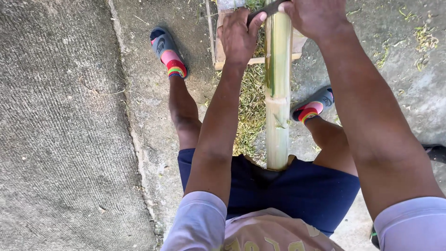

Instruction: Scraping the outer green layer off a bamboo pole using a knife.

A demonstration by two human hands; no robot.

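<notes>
A thick pale-green bamboo pole (278,97) runs from my lap away toward the top of the view, its near end against my dark blue shorts. A dark knife blade (265,10) lies across the pole near the top edge. My left hand (238,37) grips the blade's left end, just left of the pole. My right hand (312,16) grips the other end on the pole's right side. Part of the green skin is scraped, showing a pale strip along the pole.
A small wooden frame (218,56) sits under the pole's far part. Green shavings (251,102) litter the concrete between my legs. My feet wear grey slides with striped socks (168,52) (312,108). Rough concrete lies left.
</notes>
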